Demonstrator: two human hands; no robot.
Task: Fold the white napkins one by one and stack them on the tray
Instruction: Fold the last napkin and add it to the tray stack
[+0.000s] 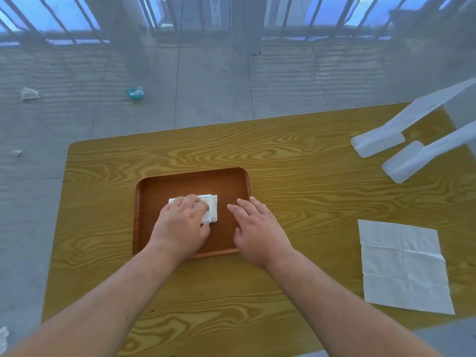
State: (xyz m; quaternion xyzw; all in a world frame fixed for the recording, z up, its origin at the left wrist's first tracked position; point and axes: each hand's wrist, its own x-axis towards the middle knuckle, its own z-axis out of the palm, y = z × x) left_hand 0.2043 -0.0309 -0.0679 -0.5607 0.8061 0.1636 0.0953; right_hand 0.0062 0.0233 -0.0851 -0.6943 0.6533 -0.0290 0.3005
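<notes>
Yellow wood-grain table (309, 163) on a grey tiled floor (206, 86): my left hand (180, 224) holds the folded napkins (213, 207), stacked in the middle of the brown tray (193, 182). My fingers are bent over the top and my thumb is at the stack's near edge. My right hand (257, 228) is spread over the tray's right rim, fingers straight, holding nothing. Well right of the tray, one unfolded napkin (404, 266) lies flat on the table. Beyond the tray to the right stand white plastic legs (401, 150). Far left of the tray, crumpled scraps (30, 94) litter the floor.
</notes>
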